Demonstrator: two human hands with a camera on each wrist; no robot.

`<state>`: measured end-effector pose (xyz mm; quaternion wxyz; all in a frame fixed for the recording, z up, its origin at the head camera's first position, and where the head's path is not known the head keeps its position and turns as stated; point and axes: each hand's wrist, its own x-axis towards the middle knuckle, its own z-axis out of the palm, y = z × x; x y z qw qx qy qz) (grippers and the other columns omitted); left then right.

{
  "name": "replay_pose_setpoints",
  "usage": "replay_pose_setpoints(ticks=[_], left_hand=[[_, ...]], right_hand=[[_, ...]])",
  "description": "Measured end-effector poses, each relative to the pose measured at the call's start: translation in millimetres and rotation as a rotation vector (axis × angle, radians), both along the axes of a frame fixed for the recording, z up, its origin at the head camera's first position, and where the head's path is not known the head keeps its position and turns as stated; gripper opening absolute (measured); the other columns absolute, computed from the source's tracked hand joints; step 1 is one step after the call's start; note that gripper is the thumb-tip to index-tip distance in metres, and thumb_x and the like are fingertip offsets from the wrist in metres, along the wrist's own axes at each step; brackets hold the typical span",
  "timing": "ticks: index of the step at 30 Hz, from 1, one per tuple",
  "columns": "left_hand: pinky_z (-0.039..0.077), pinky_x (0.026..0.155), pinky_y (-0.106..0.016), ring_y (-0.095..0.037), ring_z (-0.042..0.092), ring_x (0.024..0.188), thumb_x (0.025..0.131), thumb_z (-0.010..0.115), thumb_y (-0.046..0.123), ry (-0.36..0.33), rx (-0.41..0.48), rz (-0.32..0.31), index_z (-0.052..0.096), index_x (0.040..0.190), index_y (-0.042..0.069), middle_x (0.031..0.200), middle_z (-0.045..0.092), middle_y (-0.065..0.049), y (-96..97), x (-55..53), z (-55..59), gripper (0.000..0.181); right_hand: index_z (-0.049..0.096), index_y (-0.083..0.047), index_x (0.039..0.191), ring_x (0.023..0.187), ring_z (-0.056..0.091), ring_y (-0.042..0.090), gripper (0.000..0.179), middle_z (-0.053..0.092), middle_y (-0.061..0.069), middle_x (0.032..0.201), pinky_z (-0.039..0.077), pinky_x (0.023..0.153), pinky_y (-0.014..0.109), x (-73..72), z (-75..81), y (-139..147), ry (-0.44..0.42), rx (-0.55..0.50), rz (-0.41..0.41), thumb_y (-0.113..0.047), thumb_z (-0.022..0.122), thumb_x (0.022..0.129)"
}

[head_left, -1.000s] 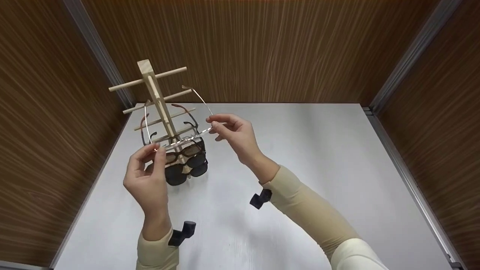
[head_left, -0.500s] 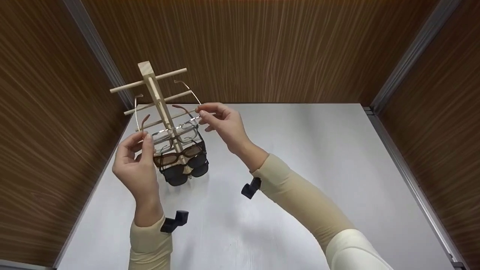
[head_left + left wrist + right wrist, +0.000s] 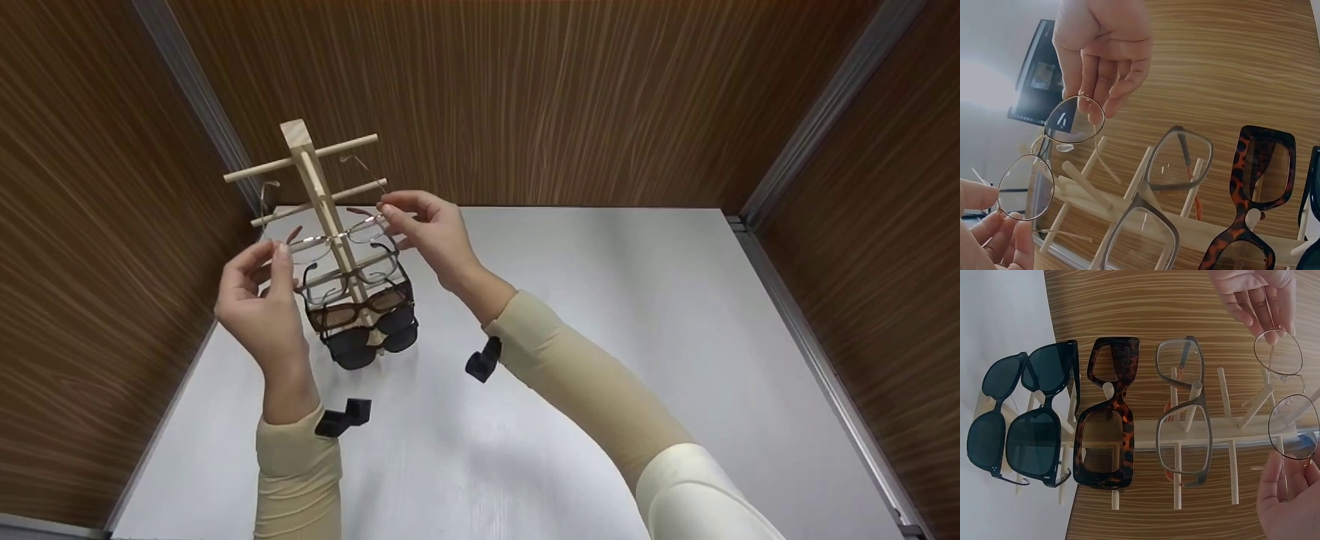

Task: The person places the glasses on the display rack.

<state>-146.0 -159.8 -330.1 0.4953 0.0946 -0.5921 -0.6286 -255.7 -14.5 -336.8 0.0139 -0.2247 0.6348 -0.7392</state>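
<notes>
Both hands hold a pair of thin metal-framed round glasses (image 3: 1278,360) with clear lenses. My left hand (image 3: 259,300) pinches one end of the frame and my right hand (image 3: 435,236) pinches the other. The unfolded temples point away from me, one on each side of the post of a wooden glasses stand (image 3: 297,135), near its second crossbar from the top. On the stand below hang grey-framed glasses (image 3: 1182,439), tortoiseshell sunglasses (image 3: 1121,405) and two pairs of dark sunglasses (image 3: 1033,439).
The stand is at the left rear of a white table (image 3: 600,337). Wood-grain panels (image 3: 525,105) rise behind and on both sides, with metal rails (image 3: 825,112) at the corners. The stand's top crossbar (image 3: 345,146) carries no glasses.
Both hands have moved up and slightly left with the round glasses, from in front of the lower pairs to higher on the stand. The grey-framed pair shows more fully.
</notes>
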Motion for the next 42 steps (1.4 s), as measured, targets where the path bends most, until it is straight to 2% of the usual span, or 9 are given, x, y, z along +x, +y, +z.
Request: replay_pose_setpoints(ticks=[6, 13, 16, 19, 23, 32, 37, 42], left_hand=[[0.046, 0.062, -0.023, -0.017, 0.056, 0.076, 0.085, 0.066, 0.003, -0.042, -0.017, -0.001, 0.063, 0.098, -0.012, 0.093, 0.064, -0.013, -2.6, -9.8, -5.6, 0.021], [0.046, 0.06, -0.022, -0.019, 0.056, 0.077, 0.083, 0.069, 0.01, -0.053, -0.005, 0.006, 0.066, 0.098, -0.003, 0.094, 0.065, -0.009, -19.5, -31.7, -31.8, 0.019], [0.046, 0.06, -0.022, -0.02, 0.056, 0.077, 0.084, 0.069, 0.008, -0.056, -0.004, 0.0, 0.066, 0.097, -0.004, 0.093, 0.064, -0.01, -16.9, -28.8, -30.2, 0.019], [0.045, 0.064, -0.022, -0.019, 0.056, 0.078, 0.084, 0.066, 0.002, -0.052, -0.018, -0.008, 0.064, 0.098, -0.01, 0.092, 0.063, -0.013, -10.5, -22.4, -23.0, 0.018], [0.044, 0.067, -0.023, -0.017, 0.057, 0.08, 0.084, 0.065, 0.0, -0.071, -0.031, -0.012, 0.063, 0.098, -0.011, 0.092, 0.063, -0.014, -4.2, -17.2, -15.9, 0.018], [0.046, 0.06, -0.021, -0.02, 0.057, 0.079, 0.084, 0.067, 0.007, -0.051, -0.034, -0.024, 0.064, 0.101, -0.001, 0.097, 0.062, -0.009, -18.4, -33.0, -40.5, 0.019], [0.047, 0.06, -0.023, -0.023, 0.056, 0.078, 0.084, 0.069, 0.009, -0.038, -0.013, -0.018, 0.064, 0.1, 0.0, 0.097, 0.061, -0.009, -20.7, -32.3, -43.6, 0.019], [0.048, 0.058, -0.024, -0.021, 0.056, 0.075, 0.085, 0.068, 0.01, -0.06, 0.002, 0.01, 0.063, 0.102, -0.003, 0.097, 0.06, -0.008, -23.9, -29.1, -50.4, 0.021]], right_hand=[[0.062, 0.001, 0.111, 0.078, 0.063, 0.022, 0.026, 0.064, 0.007, 0.097, 0.053, 0.064, 0.034, -5.9, -3.6, -3.5, -0.035, 0.027, -0.033, -0.014, 0.062, 0.09], [0.063, 0.0, 0.111, 0.077, 0.064, 0.023, 0.026, 0.064, 0.009, 0.098, 0.053, 0.063, 0.031, -8.5, -7.8, -7.3, -0.08, 0.048, -0.048, -0.016, 0.062, 0.091], [0.063, 0.0, 0.11, 0.078, 0.064, 0.023, 0.025, 0.064, 0.01, 0.098, 0.053, 0.064, 0.032, -8.6, -9.6, -6.2, -0.091, 0.054, -0.052, -0.016, 0.062, 0.09], [0.064, -0.001, 0.109, 0.078, 0.064, 0.024, 0.024, 0.064, 0.012, 0.098, 0.054, 0.066, 0.033, -8.9, -10.2, -4.1, -0.106, 0.066, -0.045, -0.016, 0.062, 0.09], [0.064, -0.002, 0.109, 0.079, 0.064, 0.024, 0.023, 0.064, 0.011, 0.096, 0.054, 0.068, 0.035, -10.2, -10.3, -0.5, -0.126, 0.076, -0.044, -0.016, 0.063, 0.09], [0.061, -0.004, 0.115, 0.084, 0.065, 0.025, 0.027, 0.063, 0.013, 0.107, 0.054, 0.071, 0.034, -14.3, -12.7, 9.8, -0.185, 0.087, -0.004, -0.017, 0.06, 0.092], [0.06, -0.003, 0.114, 0.085, 0.066, 0.025, 0.025, 0.064, 0.012, 0.107, 0.054, 0.07, 0.033, -14.8, -16.1, 17.4, -0.193, 0.065, -0.005, -0.016, 0.059, 0.092], [0.06, -0.003, 0.115, 0.083, 0.066, 0.024, 0.026, 0.065, 0.013, 0.107, 0.054, 0.07, 0.033, -5.4, -23.1, 24.4, -0.184, 0.076, -0.002, -0.017, 0.059, 0.093]])
